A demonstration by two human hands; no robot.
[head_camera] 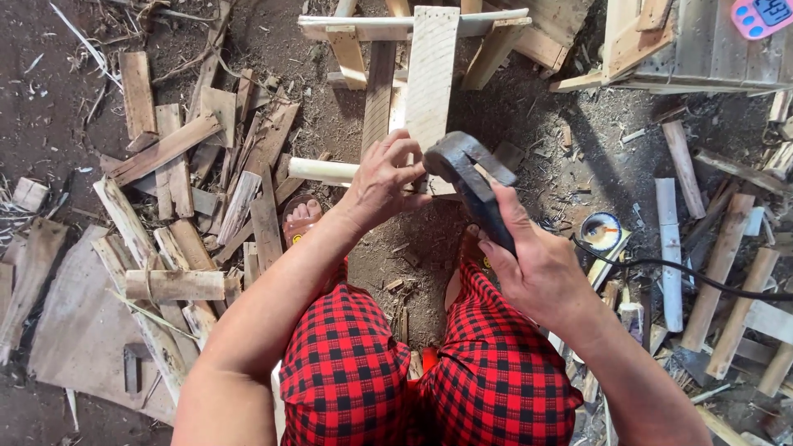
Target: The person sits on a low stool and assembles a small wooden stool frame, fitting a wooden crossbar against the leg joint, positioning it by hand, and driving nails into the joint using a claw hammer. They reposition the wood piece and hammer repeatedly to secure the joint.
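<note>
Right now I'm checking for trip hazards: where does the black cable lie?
In the head view, the black cable trails right from the dark power tool in the right hand, across scrap wooden sticks.
</note>
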